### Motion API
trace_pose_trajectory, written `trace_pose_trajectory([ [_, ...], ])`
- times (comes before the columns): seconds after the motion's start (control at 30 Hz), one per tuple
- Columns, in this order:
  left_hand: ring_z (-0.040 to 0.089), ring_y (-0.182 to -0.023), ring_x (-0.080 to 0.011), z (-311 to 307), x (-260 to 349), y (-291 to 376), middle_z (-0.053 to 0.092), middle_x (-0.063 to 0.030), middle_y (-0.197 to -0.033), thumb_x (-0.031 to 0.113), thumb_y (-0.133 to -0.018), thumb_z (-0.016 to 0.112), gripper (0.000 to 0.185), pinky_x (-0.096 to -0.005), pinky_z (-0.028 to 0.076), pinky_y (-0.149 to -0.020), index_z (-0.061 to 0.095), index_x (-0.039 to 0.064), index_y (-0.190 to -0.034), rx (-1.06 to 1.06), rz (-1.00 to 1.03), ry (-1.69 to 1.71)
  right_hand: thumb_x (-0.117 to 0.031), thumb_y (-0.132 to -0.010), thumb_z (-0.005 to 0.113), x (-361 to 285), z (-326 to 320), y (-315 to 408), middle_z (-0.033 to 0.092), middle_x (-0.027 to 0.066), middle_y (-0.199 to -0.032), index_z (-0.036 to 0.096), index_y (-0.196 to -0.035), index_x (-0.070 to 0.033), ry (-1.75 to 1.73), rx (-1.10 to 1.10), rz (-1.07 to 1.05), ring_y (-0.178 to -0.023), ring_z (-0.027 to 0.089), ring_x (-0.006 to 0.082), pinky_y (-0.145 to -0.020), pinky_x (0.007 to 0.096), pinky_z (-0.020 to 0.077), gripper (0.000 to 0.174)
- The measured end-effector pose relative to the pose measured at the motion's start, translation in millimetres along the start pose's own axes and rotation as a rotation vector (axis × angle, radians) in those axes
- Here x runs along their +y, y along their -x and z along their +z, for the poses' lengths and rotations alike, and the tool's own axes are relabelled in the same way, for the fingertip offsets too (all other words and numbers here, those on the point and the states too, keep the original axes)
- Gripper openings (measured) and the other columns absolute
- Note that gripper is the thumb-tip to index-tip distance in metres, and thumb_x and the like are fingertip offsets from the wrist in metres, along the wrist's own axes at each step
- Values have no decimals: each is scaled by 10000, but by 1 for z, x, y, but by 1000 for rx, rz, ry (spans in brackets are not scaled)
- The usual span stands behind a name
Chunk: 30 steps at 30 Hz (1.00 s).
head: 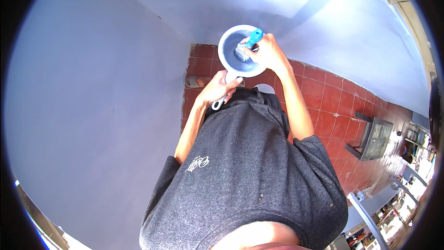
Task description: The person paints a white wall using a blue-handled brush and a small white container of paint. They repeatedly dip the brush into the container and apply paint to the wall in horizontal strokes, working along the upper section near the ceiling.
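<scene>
My left hand (221, 88) is closed around the handle of a white, round, pan-shaped container (225, 38), which it holds out in front of my body above the floor. Pale bluish paint appears to coat the inside. A paintbrush with a blue handle (256, 37) is gripped low down, close to its bristles, by my right hand (269, 53). Its pale, paint-covered bristles point down into the container; whether they touch the bottom is hard to tell.
Pale blue walls (93, 104) meet in a corner ahead of me. Red floor tiles (314, 93) run along them to the right, where a low glass-topped table (376, 139) stands. A sandal (194, 81) shows near the left wall. Cluttered shelves (414, 139) are farther right.
</scene>
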<state>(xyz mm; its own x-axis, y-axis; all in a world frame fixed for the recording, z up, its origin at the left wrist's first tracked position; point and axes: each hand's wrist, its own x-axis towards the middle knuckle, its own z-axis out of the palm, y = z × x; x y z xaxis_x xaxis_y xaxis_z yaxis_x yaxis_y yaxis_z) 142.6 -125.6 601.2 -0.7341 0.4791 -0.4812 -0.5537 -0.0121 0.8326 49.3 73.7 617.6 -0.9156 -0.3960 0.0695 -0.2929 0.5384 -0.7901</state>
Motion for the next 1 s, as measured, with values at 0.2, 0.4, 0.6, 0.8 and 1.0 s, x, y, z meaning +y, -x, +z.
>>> trace_pose_trajectory([
  [0.2,464,-405,-69,1,-1,3,489,15,-543,240,-975,625,283,-248,380,-374,496,51,-808,-1,3,-24,-69,-811,739,-1,2,-3,745,151,-905,746,-997,-11,21,-50,11,-764,737,243,-697,340,589,195],
  [0.4,466,-407,-74,-1,-2,2,483,14,-562,236,-985,609,256,-246,394,-377,497,34,-874,13,-16,-14,-48,-852,718,6,-19,17,742,143,-867,717,-1042,29,-303,147,169,-781,734,192,-666,307,606,205],
  [0.6,465,-406,-77,-2,3,5,483,12,-574,227,-991,595,240,-246,401,-379,499,22,-910,19,-29,-54,-35,-863,707,17,-17,34,744,143,-890,711,-1060,32,-384,245,205,-810,736,187,-690,302,610,209],
  [0.8,461,-400,-81,-3,3,3,481,8,-563,234,-990,602,245,-251,384,-376,514,26,-895,-15,-6,-97,-51,-854,722,-12,21,37,740,114,-882,720,-1026,13,-435,198,181,-823,728,180,-707,320,587,183],
  [1.0,445,-395,-83,-3,-7,-3,460,14,-550,291,-975,625,280,-246,390,-380,510,43,-915,19,-36,-73,-60,-922,640,39,-3,34,683,167,-1049,609,-1152,66,-1009,567,453,-915,716,251,-725,347,651,264],
])
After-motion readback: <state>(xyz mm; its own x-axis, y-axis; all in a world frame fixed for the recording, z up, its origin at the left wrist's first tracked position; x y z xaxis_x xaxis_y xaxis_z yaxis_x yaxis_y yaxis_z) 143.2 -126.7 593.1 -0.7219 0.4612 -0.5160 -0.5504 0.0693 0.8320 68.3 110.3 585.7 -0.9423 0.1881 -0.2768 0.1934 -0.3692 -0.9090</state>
